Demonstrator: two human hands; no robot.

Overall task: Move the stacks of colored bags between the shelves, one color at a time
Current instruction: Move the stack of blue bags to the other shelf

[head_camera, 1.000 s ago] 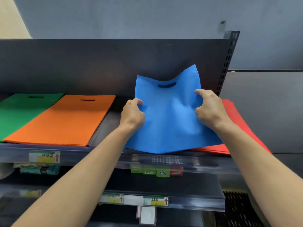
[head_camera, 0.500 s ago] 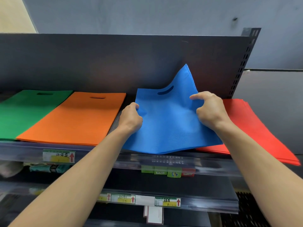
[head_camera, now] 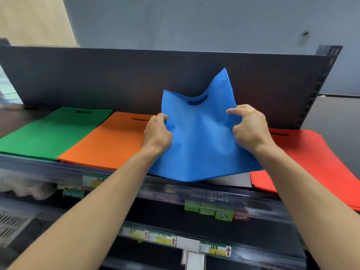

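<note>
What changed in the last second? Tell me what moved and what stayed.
The blue bags shifted left toward the orange stack, off the red stack, and their far right corner rose into a peak. The left hand and the right hand kept gripping their side edges. The green stack, orange and red stacks stayed flat on the shelf.

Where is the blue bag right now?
In the head view, the blue bag is in the middle, between the orange bags on its left and the red bags on its right, gripped by the left hand and right hand.
</note>
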